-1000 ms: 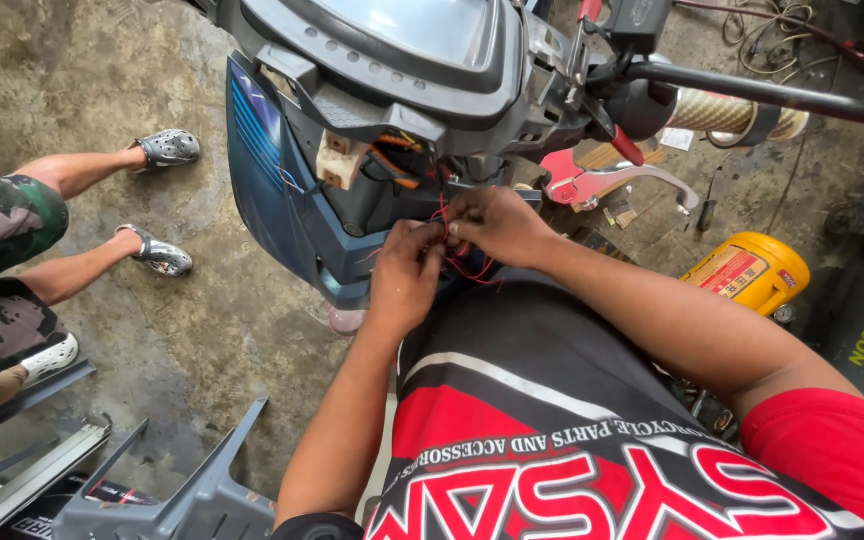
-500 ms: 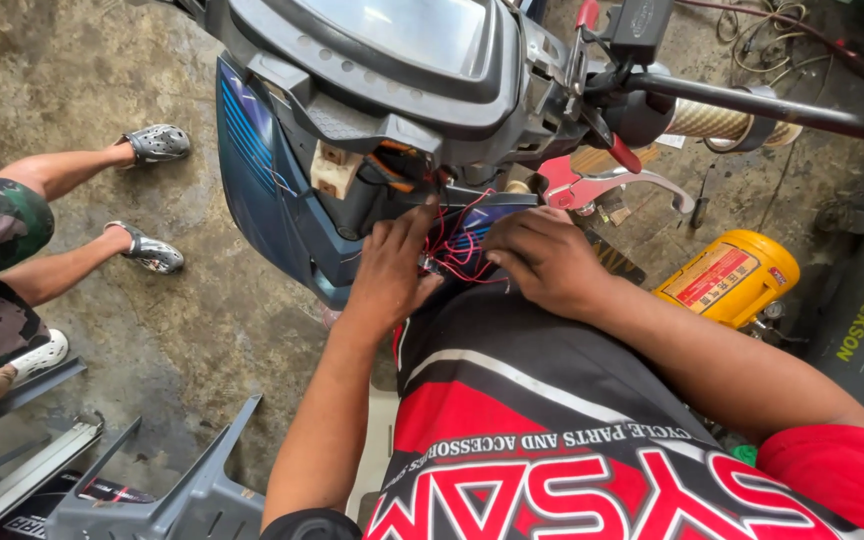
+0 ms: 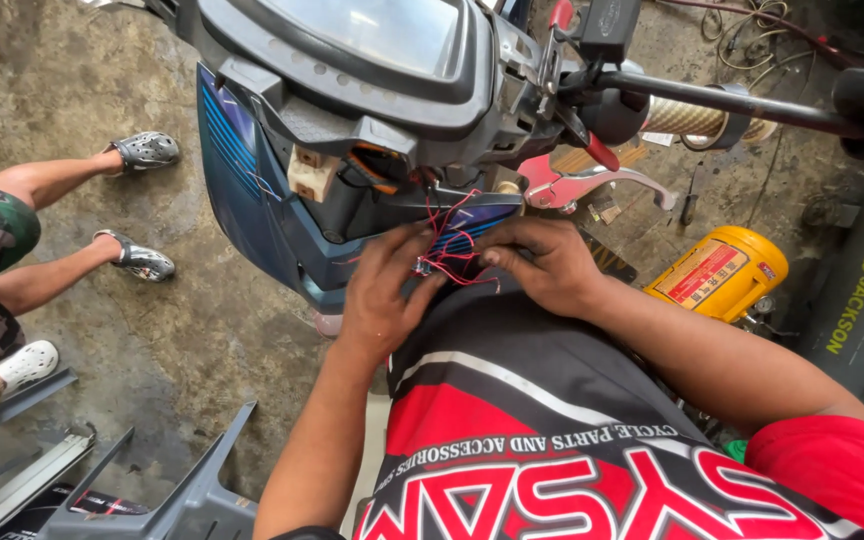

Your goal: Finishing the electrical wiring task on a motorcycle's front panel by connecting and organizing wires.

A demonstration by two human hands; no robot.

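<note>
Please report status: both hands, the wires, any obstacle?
Left hand and right hand both pinching red wires under the scooter dash. Wires tangled, partly hidden by fingers. Brake lever close by, not touching.

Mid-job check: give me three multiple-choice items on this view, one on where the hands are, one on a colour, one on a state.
1. Where do the left hand and right hand meet?
A. At the thin wires below the scooter's front panel
B. On the handlebar
C. On the floor

2. What colour is the canister at the right?
A. Green
B. Yellow
C. White

3. How are the wires?
A. Coiled on the floor
B. Hidden under a cover
C. Exposed, pinched between fingers

Answers: 1 A, both hands close on the wires under the panel; 2 B, its body is yellow; 3 C, red strands show between the fingertips.
</note>
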